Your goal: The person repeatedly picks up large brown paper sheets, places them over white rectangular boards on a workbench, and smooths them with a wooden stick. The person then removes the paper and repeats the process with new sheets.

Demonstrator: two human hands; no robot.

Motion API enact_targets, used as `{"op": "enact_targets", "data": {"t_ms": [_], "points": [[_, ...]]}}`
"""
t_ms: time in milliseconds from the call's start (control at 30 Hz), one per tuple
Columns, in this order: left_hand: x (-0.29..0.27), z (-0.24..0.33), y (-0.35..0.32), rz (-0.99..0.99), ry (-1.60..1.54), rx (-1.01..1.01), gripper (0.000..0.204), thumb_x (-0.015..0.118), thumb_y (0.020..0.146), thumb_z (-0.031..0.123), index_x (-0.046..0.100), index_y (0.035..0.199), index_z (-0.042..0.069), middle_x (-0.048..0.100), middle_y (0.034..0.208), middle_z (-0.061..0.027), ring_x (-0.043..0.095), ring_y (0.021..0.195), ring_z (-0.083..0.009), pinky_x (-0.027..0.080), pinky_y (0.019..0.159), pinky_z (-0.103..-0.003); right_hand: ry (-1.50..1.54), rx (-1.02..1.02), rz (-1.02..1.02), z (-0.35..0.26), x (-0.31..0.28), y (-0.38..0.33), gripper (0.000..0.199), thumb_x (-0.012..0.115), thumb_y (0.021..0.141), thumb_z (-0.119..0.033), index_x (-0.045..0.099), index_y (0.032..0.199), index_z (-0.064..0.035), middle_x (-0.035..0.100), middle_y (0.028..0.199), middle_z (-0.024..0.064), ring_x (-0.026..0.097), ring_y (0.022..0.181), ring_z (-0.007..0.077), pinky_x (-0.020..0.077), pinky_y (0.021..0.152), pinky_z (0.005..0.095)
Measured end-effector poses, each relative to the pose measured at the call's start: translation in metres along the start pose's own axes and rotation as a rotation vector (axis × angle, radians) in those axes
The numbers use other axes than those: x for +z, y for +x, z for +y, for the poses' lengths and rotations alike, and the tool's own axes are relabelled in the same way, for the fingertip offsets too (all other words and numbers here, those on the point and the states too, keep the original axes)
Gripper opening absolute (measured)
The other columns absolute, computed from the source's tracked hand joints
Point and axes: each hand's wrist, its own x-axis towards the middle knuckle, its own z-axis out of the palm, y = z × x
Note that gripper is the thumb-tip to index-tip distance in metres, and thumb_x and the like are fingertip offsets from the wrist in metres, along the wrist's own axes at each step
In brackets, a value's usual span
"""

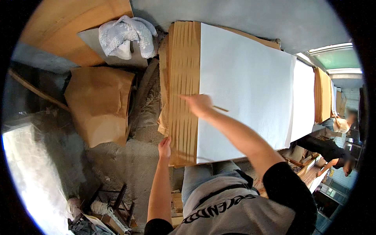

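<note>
A stack of brown paper sheets [184, 78] lies fanned out in overlapping strips along the left side of the work surface. Over its right part is spread a large white sheet [246, 82]. My left hand [165, 147] is closed on the near left edge of the brown sheets, its fingertips partly hidden. Above the strips, my right hand [199, 105] reaches across with its index finger stretched to the left. A thin brownish stick [221, 108] pokes out behind the right hand, held in its curled fingers; its other end is hidden, so its kind does not show.
Left of the stack sits a pile of brown paper [100, 103], with a patterned cloth [127, 37] on a board behind it. A dark stool frame [117, 199] and rope [105, 209] are at lower left. Two people work at the far right, one in black [321, 149].
</note>
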Motion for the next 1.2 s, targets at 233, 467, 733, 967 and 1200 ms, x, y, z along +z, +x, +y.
{"op": "enact_targets", "data": {"t_ms": [233,467,733,967,1200], "points": [[-0.002,-0.013,-0.004,0.055,0.267,0.187,0.029,0.052,0.087,0.027,0.059,0.081,0.000,0.051,0.067,0.0003,0.043,0.063,-0.0088,0.037,0.057,-0.025,-0.062,0.131,-0.041,0.064,0.016,-0.035,0.055,0.041,0.079,-0.004,0.047,0.119,-0.0407,0.053,0.062,0.0072,0.054,0.058,0.0232,0.0432,0.052,0.0369],[-0.009,-0.028,0.017,-0.011,0.047,0.078,0.033,0.049,0.088,0.029,0.053,0.072,0.000,0.044,0.061,0.0010,0.036,0.059,-0.0066,0.031,0.052,-0.025,-0.062,0.084,-0.006,0.047,-0.019,-0.028,0.043,0.044,0.081,-0.008,0.054,0.113,-0.0345,0.060,0.073,0.0045,0.059,0.067,0.0217,0.0447,0.056,0.0365],[0.004,0.002,-0.008,0.016,0.281,0.232,0.035,0.048,0.088,0.029,0.049,0.068,0.000,0.040,0.057,-0.0032,0.034,0.057,-0.0103,0.032,0.052,-0.029,-0.024,0.171,-0.084,0.049,0.017,-0.032,0.040,0.043,0.083,-0.014,0.053,0.114,-0.0379,0.059,0.070,0.0050,0.058,0.065,0.0218,0.0434,0.054,0.0378],[0.001,-0.011,0.006,0.032,0.187,0.153,0.031,0.049,0.087,0.024,0.048,0.068,-0.001,0.038,0.056,-0.0036,0.032,0.056,-0.0106,0.032,0.053,-0.029,-0.075,0.182,-0.159,0.060,-0.024,-0.050,0.047,0.040,0.080,-0.004,0.054,0.112,-0.0358,0.063,0.081,0.0069,0.061,0.072,0.0244,0.0483,0.061,0.0387],[0.010,0.020,-0.021,0.003,0.397,0.161,0.030,0.048,0.087,0.024,0.049,0.071,-0.001,0.043,0.058,-0.0045,0.036,0.056,-0.0105,0.033,0.054,-0.028,0.094,0.102,-0.044,-0.001,0.031,-0.018,0.046,0.044,0.080,-0.007,0.054,0.113,-0.0366,0.060,0.074,0.0065,0.059,0.067,0.0234,0.0461,0.056,0.0365]]}}
